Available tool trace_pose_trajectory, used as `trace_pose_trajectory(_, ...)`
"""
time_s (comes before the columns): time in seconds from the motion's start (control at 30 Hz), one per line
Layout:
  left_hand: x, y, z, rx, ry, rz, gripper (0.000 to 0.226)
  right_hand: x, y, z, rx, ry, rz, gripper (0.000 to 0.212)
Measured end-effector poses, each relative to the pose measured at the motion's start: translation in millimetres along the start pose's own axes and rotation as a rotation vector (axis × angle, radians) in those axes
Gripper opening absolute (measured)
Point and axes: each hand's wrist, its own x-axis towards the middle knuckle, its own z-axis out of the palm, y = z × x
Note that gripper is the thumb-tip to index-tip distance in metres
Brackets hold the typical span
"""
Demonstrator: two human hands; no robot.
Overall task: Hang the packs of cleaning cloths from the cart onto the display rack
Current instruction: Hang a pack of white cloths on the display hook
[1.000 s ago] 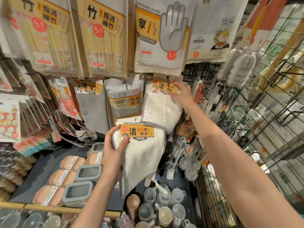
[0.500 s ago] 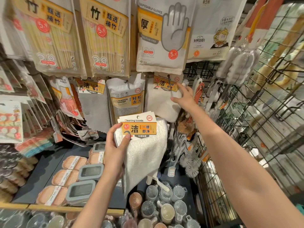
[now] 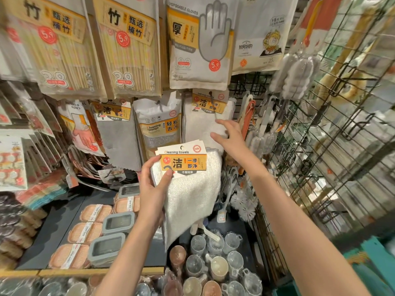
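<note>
My left hand [image 3: 152,189] grips a stack of white cleaning cloth packs [image 3: 192,189] by their orange and white header cards, thumb pressed on the front card. The cloths droop below the hand. On the display rack behind, one white cloth pack [image 3: 203,122] hangs from a hook under the disposable gloves. My right hand [image 3: 229,136] hovers just in front of that hung pack, fingers spread and holding nothing. The cart is out of view.
Grey cloth packs [image 3: 116,133] and a cleaning sponge pack [image 3: 159,127] hang to the left. Chopstick packs [image 3: 128,45] and disposable gloves [image 3: 198,43] hang above. Soap boxes [image 3: 94,229] and cups [image 3: 213,263] fill the shelf below. A wire grid rack [image 3: 320,146] with brushes stands at right.
My right hand has let go of the hung pack's header and drawn back and down. My left hand has raised the remaining packs slightly toward the rack.
</note>
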Motion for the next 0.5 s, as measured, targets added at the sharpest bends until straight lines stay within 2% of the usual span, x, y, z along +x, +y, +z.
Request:
trace_pose_trajectory(0.1,-4,0,10,-0.040,0.004,0.017,0.044,-13,-1,2,0.003,-0.051,-0.010,0.036)
trace_pose_trajectory(0.2,-9,-3,20,-0.062,0.018,0.033,0.046,-27,2,3,0.021,-0.106,0.012,0.034)
trace_pose_trajectory(0.37,-13,-14,31,-0.025,0.055,0.052,0.048,-50,6,3,-0.046,-0.152,-0.058,0.047)
trace_pose_trajectory(0.5,-15,-18,37,-0.004,0.108,0.047,0.047,-52,7,-1,-0.038,-0.119,-0.072,0.053)
